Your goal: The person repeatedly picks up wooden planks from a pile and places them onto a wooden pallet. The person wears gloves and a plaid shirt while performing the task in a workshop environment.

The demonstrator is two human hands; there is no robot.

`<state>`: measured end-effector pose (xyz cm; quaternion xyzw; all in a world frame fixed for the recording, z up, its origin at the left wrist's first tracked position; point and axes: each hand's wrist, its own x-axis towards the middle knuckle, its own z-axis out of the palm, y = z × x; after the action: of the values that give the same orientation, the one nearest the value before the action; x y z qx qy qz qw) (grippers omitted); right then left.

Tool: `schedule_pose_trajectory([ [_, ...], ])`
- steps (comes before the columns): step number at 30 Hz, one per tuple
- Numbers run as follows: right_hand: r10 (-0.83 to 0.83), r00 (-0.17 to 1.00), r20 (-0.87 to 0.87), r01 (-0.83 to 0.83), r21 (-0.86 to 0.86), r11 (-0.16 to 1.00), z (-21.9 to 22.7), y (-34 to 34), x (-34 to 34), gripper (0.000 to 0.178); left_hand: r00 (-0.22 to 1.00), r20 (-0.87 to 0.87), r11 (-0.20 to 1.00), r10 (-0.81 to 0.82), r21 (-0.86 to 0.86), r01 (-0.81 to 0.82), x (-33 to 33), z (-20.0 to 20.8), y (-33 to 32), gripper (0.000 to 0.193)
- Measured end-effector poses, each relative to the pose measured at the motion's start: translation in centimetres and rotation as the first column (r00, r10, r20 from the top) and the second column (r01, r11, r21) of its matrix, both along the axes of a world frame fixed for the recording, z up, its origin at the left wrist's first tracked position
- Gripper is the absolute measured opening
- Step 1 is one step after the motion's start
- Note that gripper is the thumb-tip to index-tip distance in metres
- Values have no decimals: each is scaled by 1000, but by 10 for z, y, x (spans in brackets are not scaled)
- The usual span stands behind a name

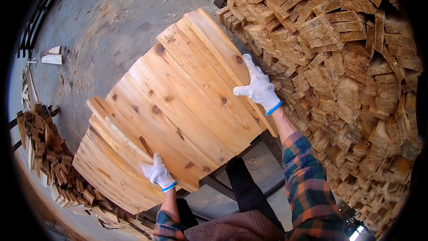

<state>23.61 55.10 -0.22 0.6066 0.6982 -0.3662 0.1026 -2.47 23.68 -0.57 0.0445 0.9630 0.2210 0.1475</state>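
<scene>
A grey, dusty floor (pixel 120 18) is spreading behind the work, with some pale scraps (pixel 52 58) lying on it at the left. In the middle, a row of knotty wooden boards (pixel 187 93) is lying side by side, their ends forming a stepped line. At its left, other boards (pixel 104 169) are lying a little lower. Dark metal bars (pixel 218 187) are showing under the near ends.

Both hands are wearing white gloves with blue cuffs. The left hand (pixel 157 173) is touching the left side of the row, near its close end, with the thumb pointing away. The right hand (pixel 260 88) is resting on the right edge, its thumb and forefinger standing wide apart. I cannot tell whether either hand is truly grasping, because the undersides of the fingers are staying hidden.

Plaid sleeves (pixel 307 174) are covering the forearms. Farther out, a large heap of cut wood pieces (pixel 347 85) is rising at the right, and a smaller, darker pile (pixel 53 160) is lying at the left.
</scene>
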Motion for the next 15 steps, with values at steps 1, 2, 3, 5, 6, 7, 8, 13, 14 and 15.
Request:
schedule_pose_trajectory([
  [1, -13, 1000, 5, 13, 22, 1000, 3, -2, -3, 121, 998, -64, 1000, -1, 28, 3, -2, -5, -6, 47],
  [2, -22, 1000, 9, 22, 43, 999, 8, -9, -6, 121, 992, -129, 999, 4, 52, 3, -5, -8, -11, 44],
  [3, -34, 999, 17, 33, 64, 997, 14, -17, -4, 120, 998, -7, 996, 62, 72, -62, -2, 3, 3, 46],
  [5, 42, 976, -215, -6, 165, 986, 21, -40, 8, 116, 996, -72, 997, -48, 53, 52, 2, 8, 0, 53],
  [6, 71, 952, -296, -24, 160, 987, 28, -53, 0, 114, 957, -252, 990, -143, -22, 142, 0, -13, -21, 66],
  [7, 77, 933, -353, -21, 158, 987, 35, -65, -5, 112, 978, -159, 991, -135, -33, 131, -3, -3, -8, 68],
  [8, 113, 918, -380, -71, 123, 990, 43, -78, -20, 113, 986, -140, 996, -93, -11, 92, -7, -4, -10, 68],
  [13, 133, 862, -489, -204, -94, 975, 53, -141, -110, 116, 921, 387, 938, 51, 298, -177, -41, 24, -38, 57],
  [14, 194, 857, -477, -246, -48, 968, 51, -151, -127, 117, 869, 494, 877, 13, 411, -247, -48, 32, -52, 54],
  [15, 261, 853, -451, -296, -7, 955, 50, -163, -148, 117, 783, 622, 723, 35, 524, -449, -48, 43, -69, 50],
])
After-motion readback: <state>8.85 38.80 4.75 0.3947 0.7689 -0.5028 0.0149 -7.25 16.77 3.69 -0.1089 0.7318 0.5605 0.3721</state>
